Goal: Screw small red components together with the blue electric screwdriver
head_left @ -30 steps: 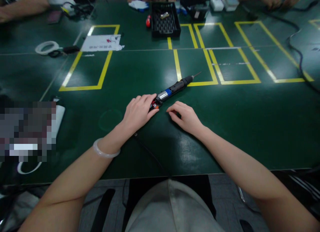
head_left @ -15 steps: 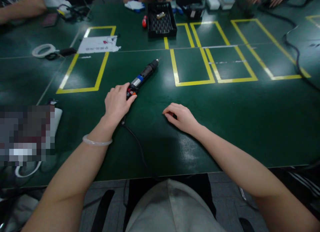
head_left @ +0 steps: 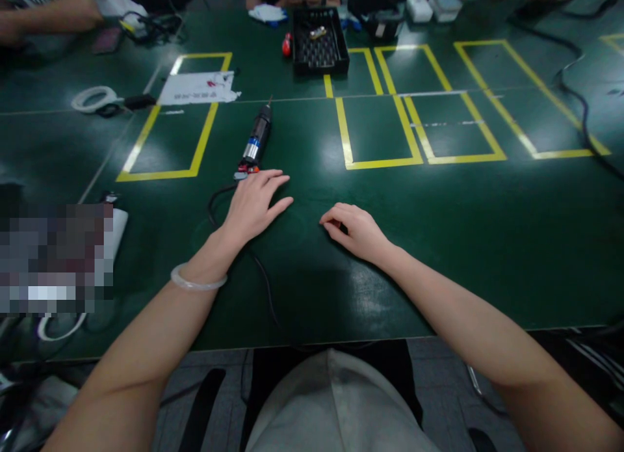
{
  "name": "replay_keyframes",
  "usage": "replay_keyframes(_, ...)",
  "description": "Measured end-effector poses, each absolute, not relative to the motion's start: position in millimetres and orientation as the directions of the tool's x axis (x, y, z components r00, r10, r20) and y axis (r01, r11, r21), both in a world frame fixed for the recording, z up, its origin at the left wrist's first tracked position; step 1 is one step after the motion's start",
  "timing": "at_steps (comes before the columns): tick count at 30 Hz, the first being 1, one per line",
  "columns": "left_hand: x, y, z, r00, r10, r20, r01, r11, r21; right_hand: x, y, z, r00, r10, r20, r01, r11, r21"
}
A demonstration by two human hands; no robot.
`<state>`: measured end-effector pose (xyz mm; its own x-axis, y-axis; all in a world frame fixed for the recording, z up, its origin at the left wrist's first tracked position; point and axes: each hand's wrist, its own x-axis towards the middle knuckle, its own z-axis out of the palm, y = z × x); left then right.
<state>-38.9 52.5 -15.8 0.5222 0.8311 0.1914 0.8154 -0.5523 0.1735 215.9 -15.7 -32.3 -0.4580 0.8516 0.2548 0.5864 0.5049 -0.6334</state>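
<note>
An electric screwdriver [head_left: 257, 136], black with a blue band and silver section, lies on the green table, its bit pointing away from me. Just below its near end is my left hand [head_left: 256, 201], open, with fingers stretched out to the right and a pale bangle on the wrist. The driver's black cable [head_left: 263, 276] passes under that hand toward the table's front edge. To the right, my right hand [head_left: 355, 231] rests on the table, closed, thumb and fingertips together. Whether anything small is between those fingertips is hidden.
A black tray [head_left: 319, 65] with a small brass-coloured piece [head_left: 318, 32] stands at the far side beside a red object [head_left: 287, 45]. Yellow tape outlines [head_left: 385, 164] mark the table. A tape roll [head_left: 94, 99] and a paper sheet [head_left: 197, 88] lie left. People sit opposite.
My left hand has let go of the electric screwdriver and moved right and slightly nearer, fingers opening. The driver now lies farther left, turned more straight away from me. My right hand stays put.
</note>
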Motion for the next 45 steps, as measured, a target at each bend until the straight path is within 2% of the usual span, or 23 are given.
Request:
replay_keyframes(4,-34,49,-23,0.585,0.804,0.110,0.782,-0.595,0.186,216,-16,-33,-0.459,0.849,0.261,0.588,0.511,-0.628)
replay_keyframes(7,-31,48,-23,0.621,0.777,0.106,0.749,-0.628,0.212,216,-16,-33,-0.460,0.849,0.261,0.586,0.511,-0.629)
replay_keyframes(14,-12,31,-19,0.795,0.603,0.066,0.569,-0.780,0.262,216,-16,-34,-0.453,0.847,0.278,0.583,0.517,-0.627)
replay_keyframes(18,-10,27,-17,0.804,0.590,0.072,0.553,-0.787,0.273,217,-16,-34,-0.446,0.850,0.280,0.578,0.512,-0.636)
replay_keyframes(21,-19,35,-12,0.721,0.675,0.155,0.630,-0.732,0.258,217,-16,-34,-0.447,0.850,0.277,0.573,0.510,-0.641)
replay_keyframes(25,-46,59,-9,0.383,0.857,0.346,0.861,-0.467,0.204,216,-16,-34,-0.456,0.849,0.266,0.573,0.508,-0.643)
replay_keyframes(27,-60,72,-11,0.224,0.887,0.404,0.920,-0.329,0.212,216,-15,-34,-0.458,0.851,0.258,0.578,0.506,-0.641)
replay_keyframes(29,-67,82,-14,0.139,0.902,0.409,0.943,-0.246,0.223,216,-15,-35,-0.458,0.852,0.254,0.580,0.503,-0.640)
replay_keyframes(36,-53,92,-18,0.054,0.944,0.325,0.984,-0.105,0.141,217,-15,-34,-0.460,0.849,0.261,0.575,0.508,-0.641)
replay_keyframes(40,-50,95,-20,0.018,0.943,0.332,0.979,-0.084,0.186,217,-15,-34,-0.459,0.847,0.266,0.566,0.510,-0.648)
replay_keyframes(45,-53,95,-25,0.047,0.924,0.380,0.966,-0.138,0.217,217,-15,-35,-0.459,0.846,0.273,0.560,0.513,-0.650)
